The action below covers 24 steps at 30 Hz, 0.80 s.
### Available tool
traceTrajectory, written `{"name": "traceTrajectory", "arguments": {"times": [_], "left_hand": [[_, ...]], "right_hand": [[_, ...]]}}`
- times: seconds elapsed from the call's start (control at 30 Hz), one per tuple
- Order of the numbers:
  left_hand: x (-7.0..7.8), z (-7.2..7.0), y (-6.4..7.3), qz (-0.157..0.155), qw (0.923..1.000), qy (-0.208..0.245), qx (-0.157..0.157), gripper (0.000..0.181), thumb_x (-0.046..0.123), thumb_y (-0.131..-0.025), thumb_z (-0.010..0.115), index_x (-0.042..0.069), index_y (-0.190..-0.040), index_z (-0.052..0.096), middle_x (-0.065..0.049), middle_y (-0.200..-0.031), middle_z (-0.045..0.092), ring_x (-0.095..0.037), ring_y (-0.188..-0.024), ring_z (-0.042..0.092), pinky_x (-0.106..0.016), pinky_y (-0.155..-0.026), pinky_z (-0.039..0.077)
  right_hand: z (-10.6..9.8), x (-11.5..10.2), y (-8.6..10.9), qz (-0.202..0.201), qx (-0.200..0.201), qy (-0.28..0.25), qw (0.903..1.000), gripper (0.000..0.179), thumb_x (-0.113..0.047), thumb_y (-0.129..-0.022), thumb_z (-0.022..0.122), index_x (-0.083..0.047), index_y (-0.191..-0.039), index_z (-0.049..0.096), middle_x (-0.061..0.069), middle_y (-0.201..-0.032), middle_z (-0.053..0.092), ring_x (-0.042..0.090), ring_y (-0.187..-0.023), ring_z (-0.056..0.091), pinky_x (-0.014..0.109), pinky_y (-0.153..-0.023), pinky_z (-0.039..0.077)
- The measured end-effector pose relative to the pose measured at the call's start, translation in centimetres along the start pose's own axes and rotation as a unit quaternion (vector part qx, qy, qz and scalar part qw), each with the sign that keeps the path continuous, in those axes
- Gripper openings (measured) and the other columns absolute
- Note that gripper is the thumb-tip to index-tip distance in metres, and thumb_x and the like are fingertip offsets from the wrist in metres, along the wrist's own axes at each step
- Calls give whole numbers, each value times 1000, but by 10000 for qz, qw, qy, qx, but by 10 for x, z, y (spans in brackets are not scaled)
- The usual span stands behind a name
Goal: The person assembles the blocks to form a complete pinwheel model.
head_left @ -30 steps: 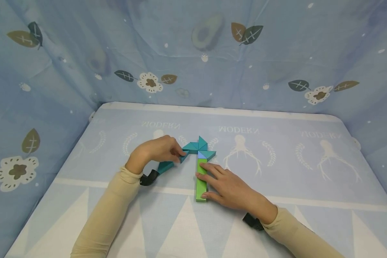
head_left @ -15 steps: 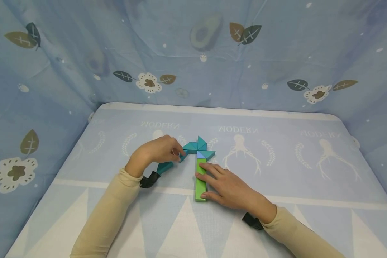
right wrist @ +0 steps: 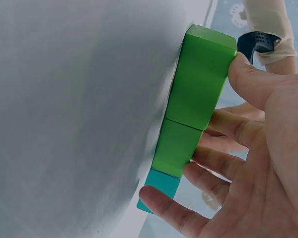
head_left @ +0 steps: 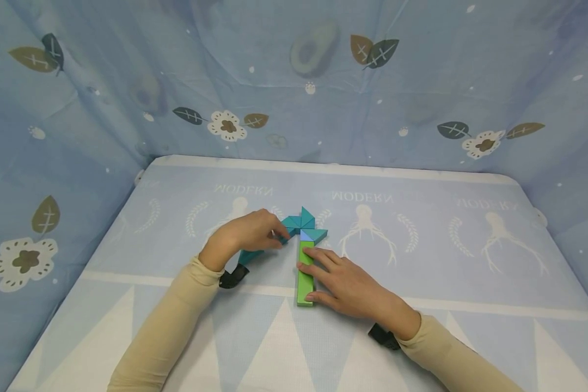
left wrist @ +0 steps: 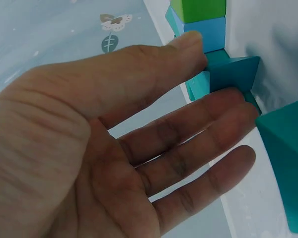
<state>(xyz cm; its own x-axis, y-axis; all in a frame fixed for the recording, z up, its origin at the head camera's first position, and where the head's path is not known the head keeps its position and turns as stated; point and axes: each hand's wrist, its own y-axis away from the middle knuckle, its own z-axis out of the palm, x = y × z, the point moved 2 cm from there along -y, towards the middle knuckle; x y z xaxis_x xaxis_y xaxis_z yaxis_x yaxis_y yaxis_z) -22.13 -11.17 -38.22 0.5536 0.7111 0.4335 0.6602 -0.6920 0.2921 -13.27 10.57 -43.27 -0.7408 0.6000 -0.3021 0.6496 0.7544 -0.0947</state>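
On the tabletop, a pinwheel of teal triangular blocks [head_left: 307, 219] adjoins a blue triangle [head_left: 304, 236] and a column of green blocks [head_left: 305, 288]. My left hand [head_left: 252, 231] is at the pinwheel's left side. Thumb and fingertips pinch a teal triangular block [left wrist: 233, 73] there, its edge right at the others. My right hand [head_left: 350, 286] rests its spread fingers along the green column, thumb near the close end. In the right wrist view those fingers lie against the side of two green blocks [right wrist: 198, 82], joined end to end.
Another teal block [head_left: 251, 256] lies beneath my left wrist, partly hidden by the hand. A black wrist strap [head_left: 234, 276] sits on the left wrist, another strap [head_left: 384, 336] on the right. Patterned curtains [head_left: 294, 81] hang around the table's far edge [head_left: 338, 167].
My left hand has shifted slightly right and toward me, bringing the pinched teal block closer in against the pinwheel. My right hand and the green column stay put.
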Motion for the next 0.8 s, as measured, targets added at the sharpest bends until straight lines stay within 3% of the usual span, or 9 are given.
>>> {"name": "traceTrajectory", "arguments": {"times": [0.37,0.8], "left_hand": [[4,3,-5,126,9997,-159,122,28,14,-93,68,6,-119,71,-8,-116,71,-19,-99,67,-33,-85,55],[5,7,-8,236,9989,-312,273,24,16,-95,65,7,-116,72,-7,-113,72,-19,-99,68,-32,-86,56]], "right_hand": [[-2,-1,0,23,-86,24,10000,58,-50,-96,56,-20,-145,49,7,-157,32,26,-143,35,52,-95,51],[-2,-1,0,47,-80,-11,10000,58,-50,-96,56,-19,-144,50,7,-157,32,27,-143,35,56,-94,50]]}}
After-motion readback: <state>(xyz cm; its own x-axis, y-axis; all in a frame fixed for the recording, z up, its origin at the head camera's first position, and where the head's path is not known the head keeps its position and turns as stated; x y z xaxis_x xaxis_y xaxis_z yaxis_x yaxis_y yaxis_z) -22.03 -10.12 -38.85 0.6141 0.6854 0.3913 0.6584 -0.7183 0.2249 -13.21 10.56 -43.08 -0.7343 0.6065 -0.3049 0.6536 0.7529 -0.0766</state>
